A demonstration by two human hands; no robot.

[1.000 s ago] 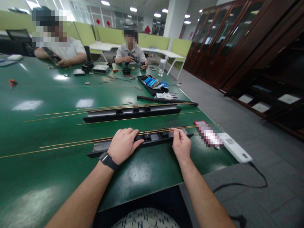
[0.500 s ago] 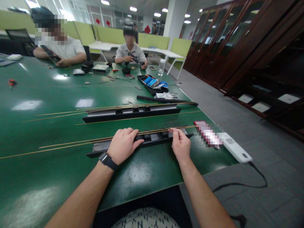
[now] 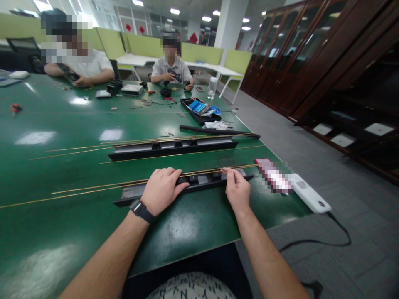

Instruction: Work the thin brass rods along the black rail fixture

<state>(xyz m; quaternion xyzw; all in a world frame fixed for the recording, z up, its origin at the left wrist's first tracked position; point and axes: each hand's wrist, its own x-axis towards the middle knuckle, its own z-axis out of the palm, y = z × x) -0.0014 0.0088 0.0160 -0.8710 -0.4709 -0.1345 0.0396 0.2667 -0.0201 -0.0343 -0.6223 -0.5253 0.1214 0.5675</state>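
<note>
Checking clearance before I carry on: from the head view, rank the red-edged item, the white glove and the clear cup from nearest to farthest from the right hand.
1. Red-edged item: just to the right of the right hand.
2. White glove: ahead and slightly left, on the table.
3. Clear cup: also ahead, well past the glove.

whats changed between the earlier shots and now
Nothing visibly changed; nothing was taken up or let go. The left hand stays on the near black rail, the right hand stays pinched at the thin golden rods, and the far rail lies as before.
</note>
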